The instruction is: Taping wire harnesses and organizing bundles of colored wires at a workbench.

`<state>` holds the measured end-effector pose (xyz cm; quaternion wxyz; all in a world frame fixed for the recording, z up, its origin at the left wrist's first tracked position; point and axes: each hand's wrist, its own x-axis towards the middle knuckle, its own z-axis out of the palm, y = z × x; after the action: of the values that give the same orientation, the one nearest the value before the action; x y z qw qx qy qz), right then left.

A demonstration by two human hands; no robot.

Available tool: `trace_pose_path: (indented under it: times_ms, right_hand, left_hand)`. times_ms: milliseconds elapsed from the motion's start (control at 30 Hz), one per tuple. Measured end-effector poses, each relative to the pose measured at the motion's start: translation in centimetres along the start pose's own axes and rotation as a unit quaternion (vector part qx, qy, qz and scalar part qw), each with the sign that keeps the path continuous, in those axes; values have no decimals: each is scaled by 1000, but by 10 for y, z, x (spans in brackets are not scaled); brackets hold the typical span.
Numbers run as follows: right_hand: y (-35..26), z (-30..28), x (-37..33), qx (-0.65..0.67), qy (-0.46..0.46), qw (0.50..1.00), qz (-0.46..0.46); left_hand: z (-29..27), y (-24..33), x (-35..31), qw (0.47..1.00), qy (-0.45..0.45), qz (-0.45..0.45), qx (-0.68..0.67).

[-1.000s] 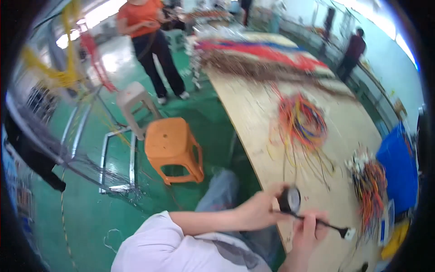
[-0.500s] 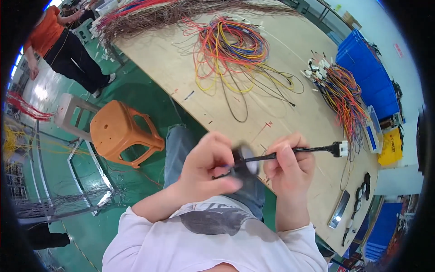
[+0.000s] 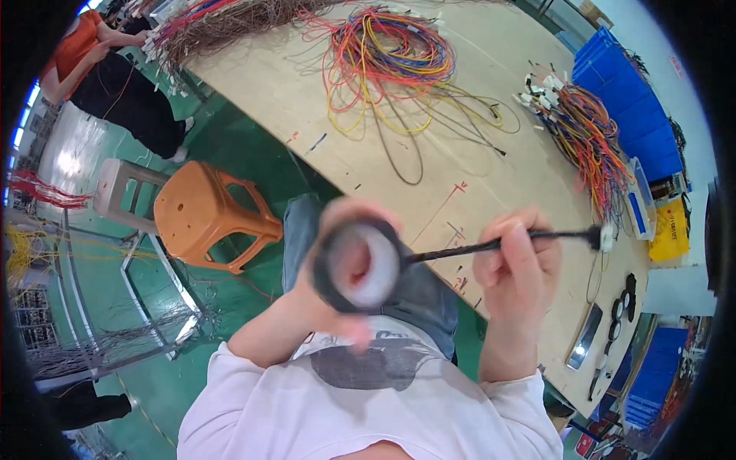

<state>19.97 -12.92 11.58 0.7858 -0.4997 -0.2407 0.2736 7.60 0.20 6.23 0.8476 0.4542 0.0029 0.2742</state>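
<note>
Left grip: the left grip is curled around the tape roll, blurry, with fingers over the top and thumb underneath.
Tape roll: the black tape roll sits in the left grip and covers much of it.
Right grip: the right grip is closed, pinching the cord between thumb and fingers.
Cord: the black cord goes from the roll's edge through the right grip; I can't tell if it is stuck to the roll.
Plug: a white plug is on the cord's end, right of the right grip.
Desk: the desk is ahead of both grips.
Wires: a messy wire pile is far ahead of the grips; a wire bunch is ahead and right.
Right side: past the right grip are a blue bin, a yellow bag and small black rolls.
Left side: an orange stool is left of the left grip.
</note>
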Motion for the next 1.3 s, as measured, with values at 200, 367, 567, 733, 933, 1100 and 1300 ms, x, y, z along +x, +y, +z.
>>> trace_pose_path:
  times_ms: [200,367,567,733,933,1100,1300]
  right_hand:
    - [-3,15,4,-44,-36,998,-5]
    - [6,17,11,-62,-61,995,-40]
    - [8,14,3,-70,-1,997,26]
    - [-8,17,22,-76,67,990,97]
    - [11,31,22,-5,-11,1000,24]
    - [51,23,3,-304,-159,938,-56]
    - [35,28,8,-450,-263,853,-32]
  left_hand:
    - [9,-9,3,935,82,-18,346]
    - [12,7,24,972,98,-199,80]
    - [-10,18,5,974,73,-120,-180]
    - [8,16,4,992,-88,-13,89]
    - [5,8,6,974,62,-49,213]
    - [-8,9,9,920,73,61,380]
    - [-11,19,6,754,-16,220,619]
